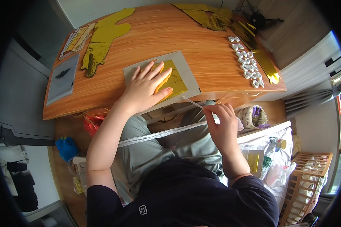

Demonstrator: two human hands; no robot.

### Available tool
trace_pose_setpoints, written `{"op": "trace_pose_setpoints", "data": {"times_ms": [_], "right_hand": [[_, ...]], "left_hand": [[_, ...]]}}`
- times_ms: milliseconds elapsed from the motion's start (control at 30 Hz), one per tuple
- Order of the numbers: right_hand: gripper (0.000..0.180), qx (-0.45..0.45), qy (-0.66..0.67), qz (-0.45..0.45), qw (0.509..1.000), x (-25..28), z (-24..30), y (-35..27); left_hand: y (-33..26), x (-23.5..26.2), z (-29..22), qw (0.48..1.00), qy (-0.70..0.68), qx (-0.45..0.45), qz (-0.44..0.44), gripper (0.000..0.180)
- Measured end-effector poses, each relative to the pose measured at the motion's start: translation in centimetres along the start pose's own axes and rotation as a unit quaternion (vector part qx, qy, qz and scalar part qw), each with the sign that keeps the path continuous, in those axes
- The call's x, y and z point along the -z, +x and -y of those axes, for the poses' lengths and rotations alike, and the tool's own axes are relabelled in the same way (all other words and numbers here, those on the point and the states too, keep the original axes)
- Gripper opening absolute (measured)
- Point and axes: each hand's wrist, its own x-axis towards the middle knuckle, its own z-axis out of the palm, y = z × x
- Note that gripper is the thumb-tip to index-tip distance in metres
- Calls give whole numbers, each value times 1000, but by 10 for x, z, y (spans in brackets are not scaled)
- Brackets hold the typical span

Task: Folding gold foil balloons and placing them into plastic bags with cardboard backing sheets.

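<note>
My left hand lies flat with spread fingers on a grey-white plastic pouch near the desk's front edge. Under and beside those fingers is a piece of shiny gold film with orange-yellow edges, on or inside the pouch; I cannot tell which. Past the pouch's near right corner, my right hand is closed in a pinch. It grips the end of a thin white strip that runs to that corner. A longer pale strip stretches across my lap below.
Gold film pieces lie at the desk's far left, far back and right edge. Several small white coils stand in rows at right. A flat clear packet rests at left. Beside me are a bottle and a wooden crib.
</note>
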Motion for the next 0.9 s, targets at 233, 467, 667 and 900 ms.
{"op": "trace_pose_setpoints", "data": {"times_ms": [233, 467, 667, 900], "right_hand": [[9, 6, -62, -67, 996, -12, -4, 5], [14, 21, -97, -115, 988, -6, -8, 8], [15, 17, -111, -139, 984, -2, -14, 7], [16, 46, -98, -125, 986, -19, -17, 5]], "left_hand": [[2, -3, 0, 1000, -7, 15, -3, 68], [2, -3, 0, 1000, -11, 21, 2, 70], [4, 0, 3, 999, -20, 27, 15, 71], [7, 5, -2, 999, -21, 44, 20, 68]]}}
